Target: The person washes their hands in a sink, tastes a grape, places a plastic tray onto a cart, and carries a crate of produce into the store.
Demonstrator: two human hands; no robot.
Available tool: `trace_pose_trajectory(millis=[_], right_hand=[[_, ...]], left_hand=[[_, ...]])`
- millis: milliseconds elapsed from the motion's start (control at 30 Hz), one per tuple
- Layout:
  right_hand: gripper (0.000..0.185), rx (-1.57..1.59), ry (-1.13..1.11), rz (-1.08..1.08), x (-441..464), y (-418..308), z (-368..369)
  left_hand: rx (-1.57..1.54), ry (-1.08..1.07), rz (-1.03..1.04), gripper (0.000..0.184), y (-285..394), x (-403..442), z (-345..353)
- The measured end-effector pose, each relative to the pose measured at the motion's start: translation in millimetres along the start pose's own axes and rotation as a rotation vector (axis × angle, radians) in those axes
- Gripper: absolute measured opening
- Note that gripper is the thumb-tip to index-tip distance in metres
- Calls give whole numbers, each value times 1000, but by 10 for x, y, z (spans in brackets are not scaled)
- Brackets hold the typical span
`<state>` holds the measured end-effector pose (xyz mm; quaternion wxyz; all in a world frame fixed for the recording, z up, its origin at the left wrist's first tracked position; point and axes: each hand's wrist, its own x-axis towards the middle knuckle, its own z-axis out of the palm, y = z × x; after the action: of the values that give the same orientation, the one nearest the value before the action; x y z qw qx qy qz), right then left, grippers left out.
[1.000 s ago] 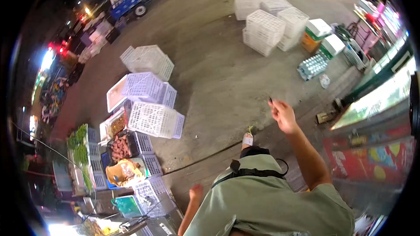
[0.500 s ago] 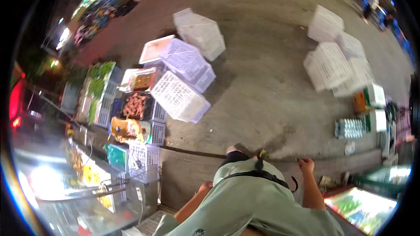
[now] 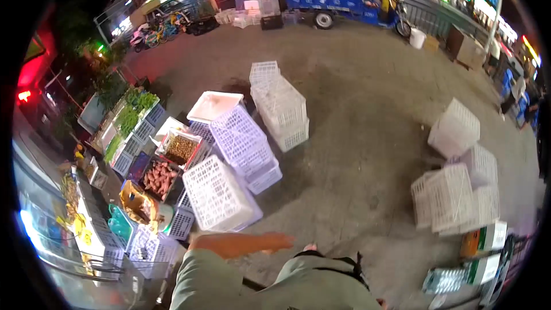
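Observation:
My left hand (image 3: 274,242) reaches across in front of my body, above the pavement, with its fingers stretched out and nothing visible in them. Nearest to it stands a white plastic crate (image 3: 211,192), upturned on a stack, just beyond my forearm; hand and crate look apart. Purple crates (image 3: 238,132) are piled right behind that one. Of my right hand (image 3: 380,303) only a sliver shows at the bottom edge, beside my light green clothing, and its fingers are hidden.
Sweet potatoes (image 3: 159,178), a box of small brown produce (image 3: 180,148) and leafy greens (image 3: 138,103) stand at left. More white crates (image 3: 450,195) are stacked at right, near bottled water (image 3: 445,280). A blue cargo tricycle (image 3: 338,3) is parked far ahead.
My view has tilted up, bringing the tricycle and street into sight. My left hand has swung forward across my body. My right hand has dropped almost out of view.

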<state>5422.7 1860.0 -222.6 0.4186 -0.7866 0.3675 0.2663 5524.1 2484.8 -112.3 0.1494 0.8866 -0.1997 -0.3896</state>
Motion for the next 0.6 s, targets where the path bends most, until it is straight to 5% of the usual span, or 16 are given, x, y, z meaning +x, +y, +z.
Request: trace_pose_trajectory(millis=[67,100,133,167,233,333,367,433,500,533,600], right_hand=[[20,-19,-34,33,229,-591,-51],[20,-22,-52,36,355,-846,-73],[21,-35,-68,36,509,-1097,-69],[21,-48,-83,29,694,-1372,-46],[22,-106,-116,2,1132,-1925,-19],[23,-225,-158,-39,1945,-2713,29],[23,-268,-166,-59,2230,-3076,-5],[24,-362,-183,-96,2731,-3842,-78],[24,-629,-205,-208,3246,-4534,-245],[25,-929,-217,-344,3521,-4825,-361],[26,-1060,-171,-462,4111,-5398,-613]], left_hand=[[140,271,56,69,-415,564,-699],[54,726,5,68,-504,734,-1058],[-41,886,-81,67,-461,773,-1651],[-113,1004,-289,62,-477,973,-2150],[-671,1107,-351,53,-678,1330,-2946],[-442,1286,-378,45,-1528,2258,-2892],[-373,1277,-421,43,-1723,2527,-2663],[-448,851,-566,49,-1766,2557,-2264],[-836,630,-650,55,-1652,2539,-1739],[-269,393,-778,56,-1563,2499,-1562],[-383,128,-809,39,-1380,2548,-1133]])
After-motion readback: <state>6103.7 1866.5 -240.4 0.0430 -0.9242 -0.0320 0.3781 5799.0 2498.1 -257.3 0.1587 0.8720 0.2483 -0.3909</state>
